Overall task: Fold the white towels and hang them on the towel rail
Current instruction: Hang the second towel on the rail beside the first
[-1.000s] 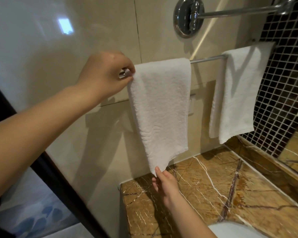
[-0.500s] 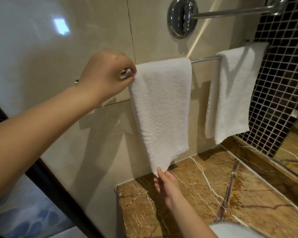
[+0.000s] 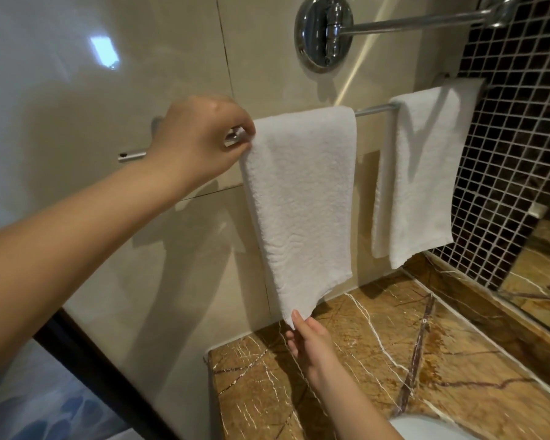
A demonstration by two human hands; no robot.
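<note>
Two folded white towels hang over a chrome towel rail [image 3: 373,109] on the beige tiled wall. The nearer towel [image 3: 305,198] hangs at the middle of the rail, its lower edge slanting down to the left. My left hand [image 3: 200,141] pinches its top left corner against the rail. Below, my right hand [image 3: 310,339] holds the towel's lowest corner between fingers and thumb, just above the counter. The second towel [image 3: 423,179] hangs at the rail's right end, touched by neither hand.
A brown marble counter [image 3: 394,360] lies below the towels, with the rim of a white basin [image 3: 426,428] at the bottom edge. A chrome wall mount with a bar [image 3: 324,30] sticks out above the rail. Dark mosaic tiles [image 3: 515,138] and a mirror [image 3: 546,258] fill the right side.
Both hands keep their hold on the nearer towel. Only the view has shifted slightly; the towel hangs as before.
</note>
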